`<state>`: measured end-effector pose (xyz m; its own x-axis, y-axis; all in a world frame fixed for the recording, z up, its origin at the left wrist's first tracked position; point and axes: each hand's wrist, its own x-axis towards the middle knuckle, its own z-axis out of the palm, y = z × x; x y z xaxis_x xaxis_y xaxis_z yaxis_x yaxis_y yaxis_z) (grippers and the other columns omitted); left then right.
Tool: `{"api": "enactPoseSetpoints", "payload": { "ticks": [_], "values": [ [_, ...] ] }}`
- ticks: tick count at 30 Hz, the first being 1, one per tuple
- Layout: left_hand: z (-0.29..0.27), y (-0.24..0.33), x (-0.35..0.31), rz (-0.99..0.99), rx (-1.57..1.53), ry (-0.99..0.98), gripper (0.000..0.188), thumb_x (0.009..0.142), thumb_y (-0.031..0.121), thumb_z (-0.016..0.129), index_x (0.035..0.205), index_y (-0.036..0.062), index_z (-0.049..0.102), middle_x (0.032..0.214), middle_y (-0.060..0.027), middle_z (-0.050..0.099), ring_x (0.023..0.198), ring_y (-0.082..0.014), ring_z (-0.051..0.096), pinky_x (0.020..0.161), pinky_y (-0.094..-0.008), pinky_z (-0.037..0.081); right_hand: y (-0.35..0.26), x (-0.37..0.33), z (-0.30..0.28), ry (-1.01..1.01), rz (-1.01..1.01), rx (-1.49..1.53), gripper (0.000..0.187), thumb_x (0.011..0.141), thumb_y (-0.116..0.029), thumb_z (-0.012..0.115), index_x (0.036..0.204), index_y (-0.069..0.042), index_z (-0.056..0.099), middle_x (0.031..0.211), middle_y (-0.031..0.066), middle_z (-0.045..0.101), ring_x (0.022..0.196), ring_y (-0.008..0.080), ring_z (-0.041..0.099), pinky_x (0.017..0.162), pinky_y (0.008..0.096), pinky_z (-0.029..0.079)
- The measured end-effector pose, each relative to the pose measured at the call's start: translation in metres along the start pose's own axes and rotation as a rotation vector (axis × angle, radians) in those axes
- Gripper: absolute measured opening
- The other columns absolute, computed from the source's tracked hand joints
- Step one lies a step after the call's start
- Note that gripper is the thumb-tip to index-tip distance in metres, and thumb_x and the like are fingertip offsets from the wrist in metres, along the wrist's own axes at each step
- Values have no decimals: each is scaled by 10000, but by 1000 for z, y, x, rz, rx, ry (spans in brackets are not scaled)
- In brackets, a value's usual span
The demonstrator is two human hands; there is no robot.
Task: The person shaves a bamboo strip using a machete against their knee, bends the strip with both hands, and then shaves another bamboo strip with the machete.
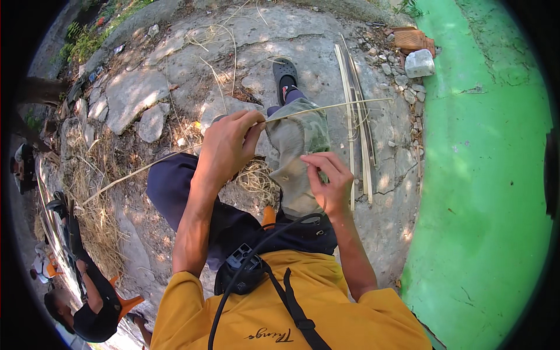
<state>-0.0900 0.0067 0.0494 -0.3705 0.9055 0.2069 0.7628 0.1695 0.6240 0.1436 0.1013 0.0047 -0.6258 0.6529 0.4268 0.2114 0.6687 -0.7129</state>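
Observation:
A long, thin pale strip, bamboo-like, (344, 105) crosses in front of me, slanting from the lower left up to the far right. My left hand (230, 140) is closed on its middle, pinching it between thumb and fingers. Lower and to the right, my right hand (331, 179) hovers over my leg with thumb and index finger pressed together; whatever may be in that pinch is too small to make out. A beige and camouflage cloth (289, 153) drapes over my right leg, below the strip. Curled pale shavings (256, 182) lie on the ground between my legs.
Several long strips (353, 119) lie on the cracked concrete to the right, before a bright green painted surface (484, 175). A white block (419, 63) and orange-brown brick (413, 40) sit beyond, among rubble. At lower left another person (96, 309) sits near dry fibres (96, 233).

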Motion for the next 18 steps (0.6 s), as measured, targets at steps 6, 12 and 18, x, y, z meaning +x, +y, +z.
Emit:
{"api": "enactPoseSetpoints", "payload": {
  "ticks": [6, 12, 18],
  "values": [
    [2, -2, -1, -12, 10, 5, 97, 985, 127, 706, 1038, 47, 718, 934, -145, 726, 800, -372, 704, 690, -436, 536, -14, -1, 4, -166, -130, 53, 271, 798, 79, 753, 1003, -94, 790, 964, 62, 736, 872, 258, 730, 708, 342, 581],
    [5, 3, 2, 32, -35, -20, 96, 987, 119, 701, 1030, 35, 713, 911, -145, 712, 736, -354, 670, 674, -419, 519, -7, -21, 0, -319, -186, -32, 198, 827, -14, 770, 1011, -88, 764, 973, 41, 720, 874, 253, 709, 715, 338, 580],
    [3, -2, -7, 12, 13, -86, 95, 982, 112, 699, 1031, 32, 717, 899, -141, 707, 708, -318, 656, 661, -409, 502, 22, -18, -52, 86, 172, -15, 138, 927, -35, 717, 1052, -64, 768, 984, 91, 756, 843, 219, 730, 709, 320, 572]
  ]
}}
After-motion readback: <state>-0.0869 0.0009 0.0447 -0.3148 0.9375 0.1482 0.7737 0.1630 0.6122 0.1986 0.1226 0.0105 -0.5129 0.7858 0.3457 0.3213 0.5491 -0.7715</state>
